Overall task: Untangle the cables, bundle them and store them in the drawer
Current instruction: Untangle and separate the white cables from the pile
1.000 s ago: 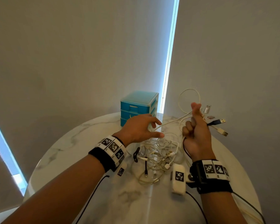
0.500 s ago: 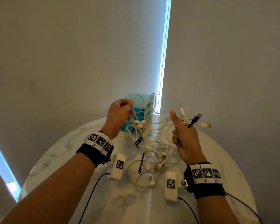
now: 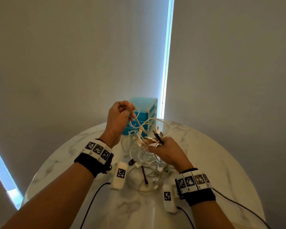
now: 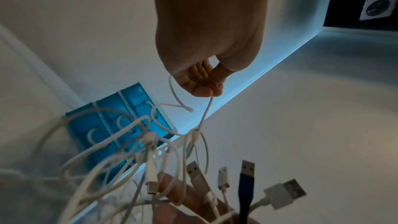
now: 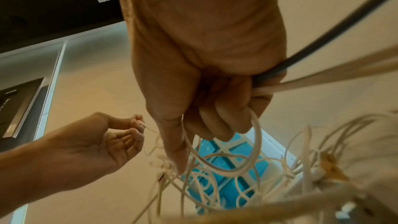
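Since half a second ago the right hand (image 3: 168, 152), fisted round the plug ends, has been lowered toward the desk (image 3: 221, 162) while one strand is pinched high by the left hand (image 3: 118, 115); the light, limp cables (image 3: 144, 146) are judged best gripped near the stiff plugs.

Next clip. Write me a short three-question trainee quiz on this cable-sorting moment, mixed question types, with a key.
1. True or false: the left hand pinches a single white cable.
2. Which hand grips the bunch of USB plugs? A left, B right, C neither.
3. Fill in: the blue drawer unit stands on the ____ table.

Key: 1 true; 2 B; 3 marble.
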Demonstrator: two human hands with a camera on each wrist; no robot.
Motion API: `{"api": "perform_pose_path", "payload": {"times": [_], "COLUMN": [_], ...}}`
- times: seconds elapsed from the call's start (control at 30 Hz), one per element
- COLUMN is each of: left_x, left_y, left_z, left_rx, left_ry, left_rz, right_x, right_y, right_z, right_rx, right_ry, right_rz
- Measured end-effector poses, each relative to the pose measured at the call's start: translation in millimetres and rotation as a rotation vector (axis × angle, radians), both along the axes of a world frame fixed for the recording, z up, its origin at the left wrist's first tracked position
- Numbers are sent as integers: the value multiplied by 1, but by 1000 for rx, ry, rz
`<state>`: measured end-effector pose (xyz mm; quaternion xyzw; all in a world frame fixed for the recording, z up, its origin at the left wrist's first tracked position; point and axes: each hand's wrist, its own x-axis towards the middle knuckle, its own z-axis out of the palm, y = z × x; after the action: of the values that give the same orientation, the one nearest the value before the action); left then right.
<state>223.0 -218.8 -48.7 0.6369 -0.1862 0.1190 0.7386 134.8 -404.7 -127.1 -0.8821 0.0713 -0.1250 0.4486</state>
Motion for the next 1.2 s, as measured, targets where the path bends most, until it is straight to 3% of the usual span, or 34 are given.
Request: {"api": "perform_pose_path", "payload": {"times": [0.1, 0.23, 0.3, 0.47, 0.53, 0.63, 0.8, 0.93, 1.0, 1.03, 1.13, 1.2], "left_x": [2, 3, 1, -9, -16, -28, -47, -53, -56, -56, -54, -52], "left_y": [1, -2, -3, -3, -2, 1, 6, 5, 3, 2, 5, 11], "left_z": [1, 19, 26, 19, 16, 16, 26, 29, 28, 27, 28, 33], "left_rx": [-47, -416, -457, -164, -23, 293, 819, 1024, 1050, 1036, 875, 763], "left_ry": [30, 263, 325, 271, 237, 108, -198, -272, -268, -279, -266, -246], "left_rz": [3, -110, -200, -252, -306, -374, -448, -531, -523, -497, -363, -329], "right_x": [4, -4, -10, -25, -34, -40, -43, -45, -44, -45, -51, -55], "right_y": [-3, -1, 1, -13, -18, -18, -18, -16, -23, -30, -78, -107], "right_z": [-2, 4, 8, 34, 44, 51, 53, 53, 55, 58, 58, 45], "right_rx": [-23, -202, -166, 587, 766, 734, 598, 499, 539, 591, 625, 538], "right_ry": [52, 147, 86, -274, -366, -369, -156, 16, 6, -85, -434, -405], "right_rz": [-18, 10, 61, -116, -88, -81, -31, 48, 70, -13, -610, -835]}}
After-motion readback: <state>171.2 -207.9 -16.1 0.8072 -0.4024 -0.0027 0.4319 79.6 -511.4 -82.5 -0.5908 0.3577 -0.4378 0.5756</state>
